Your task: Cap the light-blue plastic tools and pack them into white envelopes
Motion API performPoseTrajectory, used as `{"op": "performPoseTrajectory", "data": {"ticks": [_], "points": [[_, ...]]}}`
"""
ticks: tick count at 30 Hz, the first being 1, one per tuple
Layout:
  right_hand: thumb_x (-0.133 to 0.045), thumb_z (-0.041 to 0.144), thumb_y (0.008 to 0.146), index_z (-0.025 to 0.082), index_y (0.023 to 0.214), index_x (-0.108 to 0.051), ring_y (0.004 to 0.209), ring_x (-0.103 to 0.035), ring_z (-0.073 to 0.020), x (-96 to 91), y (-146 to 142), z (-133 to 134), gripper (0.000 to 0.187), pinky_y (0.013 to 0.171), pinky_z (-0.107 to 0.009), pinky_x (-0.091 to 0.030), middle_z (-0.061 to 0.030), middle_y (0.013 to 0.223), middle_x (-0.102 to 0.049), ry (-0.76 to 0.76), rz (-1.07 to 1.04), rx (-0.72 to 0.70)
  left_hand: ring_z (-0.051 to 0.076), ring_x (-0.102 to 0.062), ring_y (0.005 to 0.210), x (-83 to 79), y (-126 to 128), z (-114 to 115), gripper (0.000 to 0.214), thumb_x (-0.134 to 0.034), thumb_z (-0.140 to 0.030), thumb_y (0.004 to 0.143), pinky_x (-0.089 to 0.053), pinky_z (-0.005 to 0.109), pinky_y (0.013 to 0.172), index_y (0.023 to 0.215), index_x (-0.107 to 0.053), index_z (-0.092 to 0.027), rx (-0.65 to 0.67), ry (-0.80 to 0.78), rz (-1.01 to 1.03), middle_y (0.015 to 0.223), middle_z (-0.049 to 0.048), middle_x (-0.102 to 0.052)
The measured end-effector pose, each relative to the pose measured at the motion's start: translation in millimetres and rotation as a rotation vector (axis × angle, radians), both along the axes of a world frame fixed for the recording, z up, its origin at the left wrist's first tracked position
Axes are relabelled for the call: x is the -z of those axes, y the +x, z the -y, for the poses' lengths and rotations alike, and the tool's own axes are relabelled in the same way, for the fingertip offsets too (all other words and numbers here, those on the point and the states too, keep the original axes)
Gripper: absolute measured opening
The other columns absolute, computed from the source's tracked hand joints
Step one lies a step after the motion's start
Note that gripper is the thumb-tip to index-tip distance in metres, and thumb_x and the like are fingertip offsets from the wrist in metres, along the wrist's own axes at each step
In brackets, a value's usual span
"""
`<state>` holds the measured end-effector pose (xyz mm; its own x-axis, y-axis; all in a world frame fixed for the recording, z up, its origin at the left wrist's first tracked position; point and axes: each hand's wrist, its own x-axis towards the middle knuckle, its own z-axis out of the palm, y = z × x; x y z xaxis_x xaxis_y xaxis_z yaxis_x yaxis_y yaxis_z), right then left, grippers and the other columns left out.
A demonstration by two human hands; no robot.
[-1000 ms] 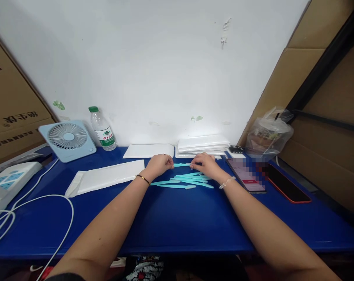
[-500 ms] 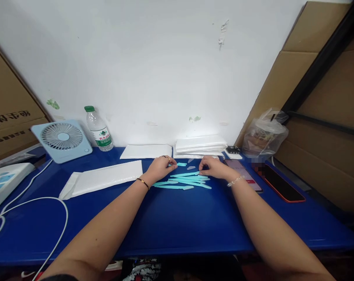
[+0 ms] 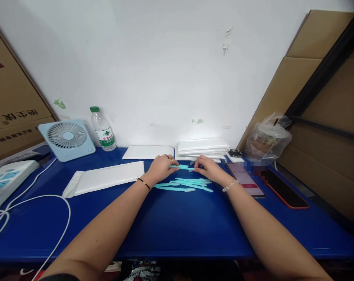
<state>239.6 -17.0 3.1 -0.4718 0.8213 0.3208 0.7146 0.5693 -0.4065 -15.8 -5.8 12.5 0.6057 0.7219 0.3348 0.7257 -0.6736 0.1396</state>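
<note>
Several thin turquoise plastic sticks (image 3: 185, 184) lie in a loose pile on the blue table (image 3: 177, 222). One more turquoise stick (image 3: 183, 167) lies just behind the pile, held between both hands. My left hand (image 3: 161, 167), with rings and a dark bracelet, pinches its left end. My right hand (image 3: 206, 168), with a bead bracelet, pinches its right end. Both hands rest low on the table, fingers closed.
A flat white pouch (image 3: 106, 177) lies left of my hands, another white sheet (image 3: 148, 152) and a stack of white packs (image 3: 202, 146) at the back. A small fan (image 3: 68, 137), water bottle (image 3: 103, 129), white cable (image 3: 33, 203), two phones (image 3: 244, 178), a plastic bag (image 3: 267, 138) and cardboard boxes surround the table.
My hands parted briefly, then came together again at the stick behind the pile. The view shifted slightly.
</note>
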Motion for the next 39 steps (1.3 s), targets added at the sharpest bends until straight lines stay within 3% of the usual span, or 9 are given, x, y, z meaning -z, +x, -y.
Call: {"op": "performPoseTrajectory", "data": {"ticks": [6,9,16,20,23,26,32,35,39], "points": [[-0.061,0.023,0.081,0.02,0.077,-0.06,0.075,-0.052,-0.0152,2.0,5.4,-2.1,0.006,0.069,-0.027,-0.039,-0.0022,0.087,-0.056,-0.003,-0.016,0.061,0.02,-0.056,0.09,3.1,-5.0,-3.3,0.021,-0.05,-0.033,0.088,-0.039,0.032,0.076,0.084,-0.069,-0.025,-0.089,-0.014,-0.021,0.093,0.0003,-0.069],[-0.061,0.028,0.08,0.02,0.079,-0.062,0.073,-0.052,-0.0153,-1.4,14.3,-1.8,0.008,0.069,-0.028,-0.04,-0.0028,0.088,-0.057,-0.052,-0.032,0.113,0.021,-0.056,0.094,8.8,-10.6,-8.0,0.018,-0.054,-0.034,0.085,-0.04,0.032,0.078,0.093,-0.068,-0.028,-0.119,-0.065,-0.006,0.096,-0.0002,-0.068],[-0.062,0.029,0.076,0.019,0.078,-0.066,0.077,-0.056,-0.0178,-22.5,27.8,15.0,0.011,0.068,-0.027,-0.042,-0.0035,0.084,-0.062,-0.286,0.076,0.0,0.021,-0.056,0.095,13.1,-8.0,-5.8,0.016,-0.059,-0.03,0.08,-0.041,0.032,0.079,0.094,-0.066,-0.026,-0.155,-0.072,0.062,0.093,0.0014,-0.066],[-0.066,0.026,0.072,0.018,0.075,-0.066,0.079,-0.056,-0.0193,-17.4,23.1,15.9,0.009,0.068,-0.027,-0.042,-0.0044,0.086,-0.062,-0.31,0.165,-0.039,0.02,-0.057,0.092,7.3,-0.2,3.6,0.023,-0.051,-0.039,0.086,-0.042,0.031,0.078,0.092,-0.067,-0.024,-0.053,-0.084,0.081,0.093,0.0023,-0.067],[-0.064,0.027,0.076,0.019,0.075,-0.064,0.078,-0.055,-0.0182,-10.5,14.0,13.9,0.008,0.067,-0.027,-0.041,-0.0041,0.085,-0.059,-0.229,0.134,-0.054,0.019,-0.058,0.091,5.4,5.9,8.9,0.029,-0.048,-0.045,0.088,-0.042,0.029,0.078,0.092,-0.069,-0.024,0.073,-0.099,0.067,0.092,0.0015,-0.069],[-0.062,0.027,0.079,0.019,0.076,-0.063,0.079,-0.055,-0.0171,-7.6,4.2,13.6,0.008,0.068,-0.027,-0.041,-0.0039,0.087,-0.057,-0.13,0.066,-0.07,0.018,-0.059,0.086,5.3,9.1,9.2,0.025,-0.05,-0.04,0.088,-0.04,0.029,0.076,0.086,-0.07,-0.024,0.113,-0.097,0.01,0.087,0.0003,-0.07],[-0.061,0.027,0.081,0.019,0.075,-0.062,0.075,-0.053,-0.0157,-8.8,4.2,9.1,0.01,0.068,-0.027,-0.04,-0.0036,0.087,-0.056,-0.044,0.032,0.036,0.02,-0.057,0.087,3.1,-4.1,-0.7,0.022,-0.051,-0.032,0.087,-0.037,0.032,0.075,0.078,-0.069,-0.022,-0.077,-0.014,-0.036,0.087,0.0015,-0.07],[-0.061,0.035,0.081,0.02,0.078,-0.063,0.073,-0.053,-0.0154,-11.9,14.6,8.2,0.015,0.067,-0.027,-0.041,-0.0035,0.09,-0.056,-0.099,0.002,0.095,0.02,-0.057,0.088,4.1,-12.9,-5.5,0.018,-0.053,-0.032,0.085,-0.037,0.032,0.076,0.081,-0.07,-0.024,-0.141,-0.029,-0.04,0.088,0.0012,-0.07],[-0.065,0.038,0.075,0.02,0.082,-0.065,0.075,-0.054,-0.0167,-17.4,28.6,12.8,0.019,0.065,-0.027,-0.041,-0.0034,0.09,-0.058,-0.226,0.063,0.056,0.02,-0.057,0.091,5.6,-11.9,-4.3,0.017,-0.056,-0.033,0.084,-0.039,0.031,0.076,0.094,-0.067,-0.026,-0.135,-0.048,0.009,0.091,0.0006,-0.069]]}}
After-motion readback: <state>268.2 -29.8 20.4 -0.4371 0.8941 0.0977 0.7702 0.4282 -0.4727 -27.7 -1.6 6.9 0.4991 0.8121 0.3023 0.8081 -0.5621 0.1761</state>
